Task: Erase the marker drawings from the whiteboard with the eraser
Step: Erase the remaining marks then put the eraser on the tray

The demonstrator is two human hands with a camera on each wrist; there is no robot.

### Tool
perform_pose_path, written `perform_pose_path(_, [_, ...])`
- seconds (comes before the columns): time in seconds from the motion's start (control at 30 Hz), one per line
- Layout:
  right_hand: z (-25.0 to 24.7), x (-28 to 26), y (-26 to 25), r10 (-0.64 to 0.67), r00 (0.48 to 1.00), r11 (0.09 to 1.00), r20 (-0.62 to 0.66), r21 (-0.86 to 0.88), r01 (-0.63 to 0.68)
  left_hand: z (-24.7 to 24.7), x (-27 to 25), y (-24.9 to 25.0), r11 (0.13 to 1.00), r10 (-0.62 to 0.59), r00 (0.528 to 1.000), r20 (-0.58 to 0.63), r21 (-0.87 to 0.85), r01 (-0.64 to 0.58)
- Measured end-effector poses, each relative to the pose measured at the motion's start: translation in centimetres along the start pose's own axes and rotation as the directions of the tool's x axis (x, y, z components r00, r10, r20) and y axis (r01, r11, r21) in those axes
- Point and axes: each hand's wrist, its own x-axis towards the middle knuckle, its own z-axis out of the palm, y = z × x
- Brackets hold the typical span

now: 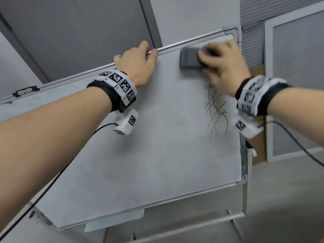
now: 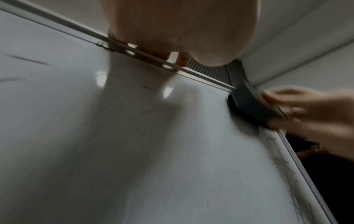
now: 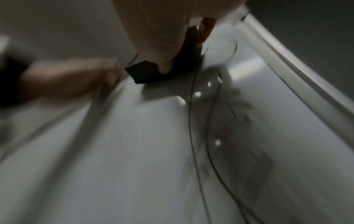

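A tilted whiteboard [image 1: 157, 137] on a stand fills the head view. Black marker scribbles [image 1: 216, 109] cross its right side, below my right hand. My right hand [image 1: 222, 65] grips a dark grey eraser [image 1: 190, 57] flat against the board near the top right corner; hand and eraser are motion-blurred. In the left wrist view the eraser [image 2: 250, 104] lies just under the top frame, held by my right hand [image 2: 314, 115]. My left hand [image 1: 138, 62] curls its fingers over the board's top frame [image 1: 184, 42]. The right wrist view shows the eraser [image 3: 168, 68] under my palm and thin marker lines [image 3: 193, 121] trailing below.
The board's metal stand and crossbar [image 1: 210, 223] stand lower right, with a pale tray [image 1: 115, 221] under the bottom edge. A clip [image 1: 25, 91] sits on the top frame far left. Cables [image 1: 298, 142] hang from both wrist cameras. Grey wall panels and a door lie behind.
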Motion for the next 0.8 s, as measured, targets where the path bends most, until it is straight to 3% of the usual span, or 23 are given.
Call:
perform_pose_path(0.07, [-0.4, 0.6, 0.7, 0.019, 0.998, 1.0, -0.054, 0.015, -0.019, -0.1, 0.0, 0.3, 1.0, 0.007, 1.0, 0.008, -0.005, -0.007])
perform_pose_path(0.13, [0.6, -2.0, 0.0, -0.051, 0.999, 0.998, -0.015, 0.038, 0.051, -0.3, 0.1, 0.2, 1.0, 0.013, 1.0, 0.003, -0.018, -0.013])
perform_pose_path(0.2, [2.2, -7.6, -1.3, -0.147, 0.982, 0.985, 0.114, 0.108, 0.135, -0.3, 0.1, -0.1, 0.999, 0.022, 1.0, -0.008, -0.027, -0.022])
perform_pose_path(0.3, [4.2, -16.7, -2.8, -0.28, 0.884, 0.959, 0.374, 0.138, 0.246, -0.3, 0.0, -0.1, 0.999, 0.036, 0.999, -0.005, -0.031, -0.036])
perform_pose_path(0.4, [4.2, -17.1, -2.5, -0.308, 0.835, 0.951, 0.457, 0.14, 0.274, -0.1, 0.1, -0.1, 0.999, 0.051, 0.999, -0.014, -0.015, -0.051])
perform_pose_path(0.47, [2.7, -12.9, -1.5, -0.271, 0.876, 0.962, 0.398, 0.122, 0.242, 0.3, 0.2, -0.2, 0.997, 0.072, 0.997, -0.017, 0.005, -0.072])
perform_pose_path(0.57, [0.2, -5.3, 0.8, -0.091, 0.984, 0.996, 0.155, 0.032, 0.087, 0.5, 0.0, -0.5, 0.992, 0.117, 0.993, -0.021, 0.054, -0.116])
perform_pose_path(0.67, [-1.4, -1.2, 2.7, 0.01, 1.0, 1.0, -0.008, 0.028, -0.01, 0.4, -0.3, 0.0, 0.992, 0.11, 0.994, -0.007, 0.058, -0.109])
perform_pose_path(0.8, [-1.2, -4.3, 1.8, -0.066, 0.998, 0.996, 0.009, 0.058, 0.066, 0.2, -0.3, -0.2, 0.995, 0.095, 0.995, -0.003, 0.035, -0.095])
